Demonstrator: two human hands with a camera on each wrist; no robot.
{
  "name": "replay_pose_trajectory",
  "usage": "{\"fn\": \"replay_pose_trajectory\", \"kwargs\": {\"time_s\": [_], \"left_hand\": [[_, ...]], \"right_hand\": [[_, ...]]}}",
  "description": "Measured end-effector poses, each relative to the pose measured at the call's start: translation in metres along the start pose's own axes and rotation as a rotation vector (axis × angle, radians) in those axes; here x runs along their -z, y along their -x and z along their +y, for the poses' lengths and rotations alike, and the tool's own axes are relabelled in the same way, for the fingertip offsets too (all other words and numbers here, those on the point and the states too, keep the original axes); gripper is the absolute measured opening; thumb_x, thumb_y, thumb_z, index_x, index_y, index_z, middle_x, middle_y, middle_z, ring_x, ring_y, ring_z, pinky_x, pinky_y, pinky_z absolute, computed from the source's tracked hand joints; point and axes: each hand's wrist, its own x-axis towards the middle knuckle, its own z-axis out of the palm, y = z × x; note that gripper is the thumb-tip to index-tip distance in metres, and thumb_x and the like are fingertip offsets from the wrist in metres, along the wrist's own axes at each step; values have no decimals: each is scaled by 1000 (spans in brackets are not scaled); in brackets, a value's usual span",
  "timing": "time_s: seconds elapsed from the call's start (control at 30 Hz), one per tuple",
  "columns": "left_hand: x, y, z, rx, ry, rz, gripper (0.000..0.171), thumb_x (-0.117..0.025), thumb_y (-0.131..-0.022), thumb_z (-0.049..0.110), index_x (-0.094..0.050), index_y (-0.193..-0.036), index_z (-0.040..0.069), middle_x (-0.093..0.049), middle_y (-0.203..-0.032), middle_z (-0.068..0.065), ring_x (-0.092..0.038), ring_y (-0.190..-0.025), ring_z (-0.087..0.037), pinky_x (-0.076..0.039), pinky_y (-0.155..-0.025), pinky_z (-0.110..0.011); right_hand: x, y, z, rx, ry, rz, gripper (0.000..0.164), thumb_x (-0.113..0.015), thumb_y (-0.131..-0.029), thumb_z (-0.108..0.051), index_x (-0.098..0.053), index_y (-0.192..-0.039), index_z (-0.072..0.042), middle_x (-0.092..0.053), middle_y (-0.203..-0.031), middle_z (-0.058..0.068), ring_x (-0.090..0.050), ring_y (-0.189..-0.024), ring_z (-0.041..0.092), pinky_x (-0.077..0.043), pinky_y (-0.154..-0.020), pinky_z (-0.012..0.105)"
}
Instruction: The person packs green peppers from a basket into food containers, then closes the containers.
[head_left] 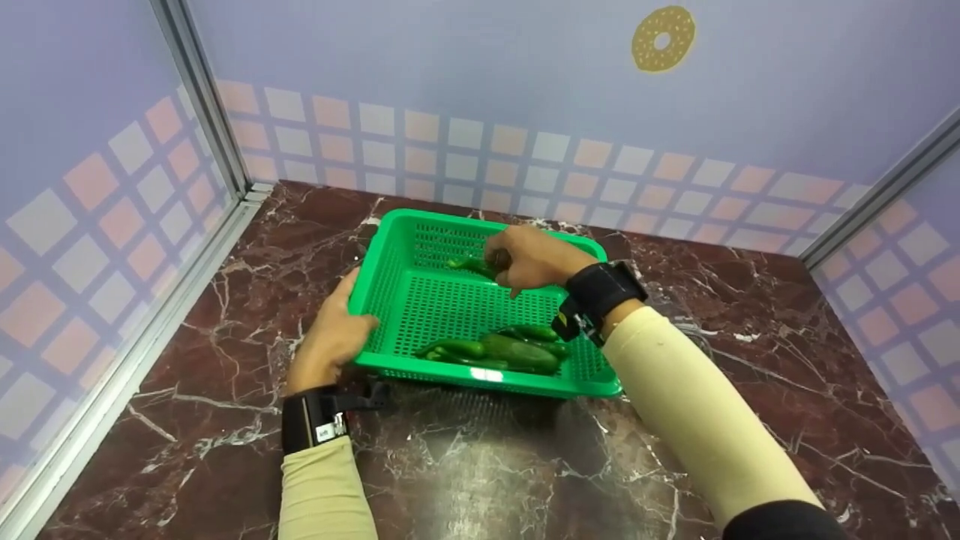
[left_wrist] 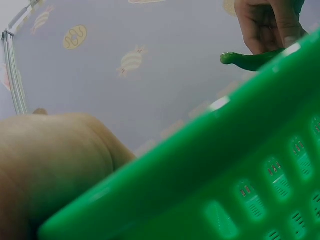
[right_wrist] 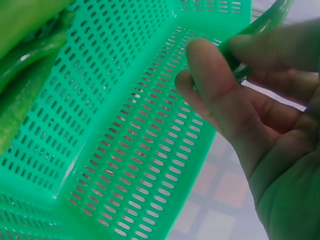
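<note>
A green plastic basket (head_left: 450, 304) with slotted walls and floor is in front of me on the counter. My left hand (head_left: 334, 334) grips its left rim, thumb over the inside edge and fingers round the outside. Above the far part of the basket, my right hand (head_left: 536, 255) pinches a long green pepper (head_left: 469, 265) between thumb and fingers. That pepper (left_wrist: 250, 61) shows over the rim in the left wrist view, partly covered by the fingers. Several more green peppers (head_left: 517, 351) lie together along the near wall inside the basket.
The basket rests on a dark red marbled counter (head_left: 225, 315). Behind it rises a pale purple wall (head_left: 450, 52) with printed tiles. Side panels stand left and right, with a metal post (head_left: 202, 90) in the back left corner.
</note>
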Motion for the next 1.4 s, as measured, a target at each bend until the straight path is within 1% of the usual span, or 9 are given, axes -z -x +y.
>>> {"fn": "replay_pose_trajectory", "kwargs": {"time_s": [0.07,0.13,0.3,0.37,0.53,0.73,0.87,1.17,1.4], "left_hand": [[-1,-1,0,-5,-3,-2,93,-48,-94,-4,-5,-170,26,-34,-163,-23,-50,-121,-33,-48,-91,-38],[-2,-1,-1,-9,-6,-4,93,-49,-94,-4,-6,-170,26,-34,-162,-23,-49,-122,-34,-48,-92,-39],[-3,-2,-1,-14,-9,-5,93,-50,-93,-3,-7,-170,27,-35,-161,-23,-50,-121,-34,-48,-91,-39],[-4,-3,0,-16,-10,-6,92,-49,-93,-3,-7,-170,27,-34,-163,-23,-49,-123,-35,-47,-93,-40],[-4,-4,2,-6,-17,-8,92,-49,-94,-3,-6,-170,27,-32,-164,-22,-47,-125,-35,-46,-97,-41],[-4,-3,2,9,-4,-14,94,-50,-94,-3,-5,-170,30,-36,-161,-23,-53,-115,-33,-51,-87,-36],[-3,-3,1,15,-7,-22,95,-51,-95,-2,-3,-170,30,-34,-162,-23,-54,-113,-32,-53,-84,-35],[-1,-3,1,-18,-47,-16,93,-49,-93,-3,-5,-170,25,-34,-161,-25,-49,-119,-33,-47,-89,-36],[1,-2,0,-9,-41,-21,94,-50,-94,-3,-4,-170,27,-34,-161,-25,-51,-115,-32,-49,-86,-34]], "right_hand": [[-3,1,2,7,-28,0,13,-63,-95,-2,-69,-106,-5,-62,-92,12,-73,-79,24,-63,-73,35],[-5,2,3,6,-42,1,15,-63,-94,-3,-67,-108,-5,-62,-92,11,-73,-76,22,-63,-72,34],[-3,6,4,-7,-43,-4,44,-64,-94,-5,-64,-138,-5,-73,-114,19,-76,-76,25,-63,-75,36],[0,8,4,-10,-50,-5,49,-64,-93,-5,-62,-142,-6,-74,-118,21,-77,-78,30,-63,-75,36],[9,18,6,-41,-55,7,48,-65,-91,-2,-66,-139,-8,-75,-118,20,-76,-78,33,-63,-72,36],[18,31,14,-135,-53,17,51,-67,-88,-2,-68,-138,-11,-75,-120,19,-76,-75,23,-64,-70,36],[24,41,21,-166,-53,27,53,-68,-86,0,-67,-138,-10,-75,-118,19,-75,-74,23,-64,-69,36],[34,69,35,-216,-85,48,49,-71,-92,-5,-65,-140,-9,-73,-121,21,-75,-79,31,-64,-76,48],[38,87,48,-241,-88,80,46,-72,-92,-7,-66,-138,-8,-72,-116,21,-74,-78,27,-64,-71,40]]}}
